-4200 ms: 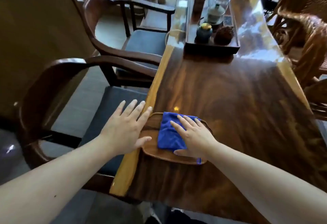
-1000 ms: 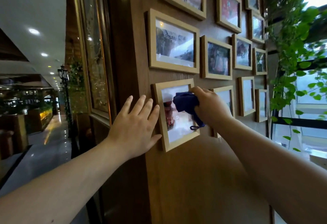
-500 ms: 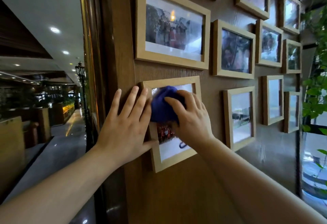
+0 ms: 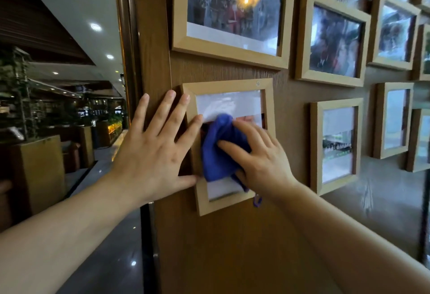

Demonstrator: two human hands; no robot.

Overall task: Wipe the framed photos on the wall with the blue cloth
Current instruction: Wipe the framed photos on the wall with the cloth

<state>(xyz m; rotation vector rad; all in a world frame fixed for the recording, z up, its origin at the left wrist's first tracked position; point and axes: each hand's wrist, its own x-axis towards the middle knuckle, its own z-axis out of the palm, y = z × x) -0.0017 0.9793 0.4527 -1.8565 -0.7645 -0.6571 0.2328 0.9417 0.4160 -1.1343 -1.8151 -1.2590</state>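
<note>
A light wooden framed photo (image 4: 229, 85) hangs low on the brown wood wall, nearest its left edge. My right hand (image 4: 258, 161) presses a bunched blue cloth (image 4: 215, 152) against the glass of this frame, covering the middle of the picture. My left hand (image 4: 153, 149) lies flat with fingers spread on the wall, its fingertips and thumb touching the frame's left side. Several other framed photos hang above and to the right, such as a large one (image 4: 232, 12) directly above and one (image 4: 335, 145) to the right.
The wall's left edge (image 4: 139, 61) meets a dark door-like trim, beyond which a dim hall with a shiny floor (image 4: 104, 259), counters and plants opens. More frames (image 4: 393, 119) continue to the right.
The view has drawn closer to the frame. The cloth under my right hand has slid down from the frame's upper left to the middle of the glass. My left hand stays at the frame's left side.
</note>
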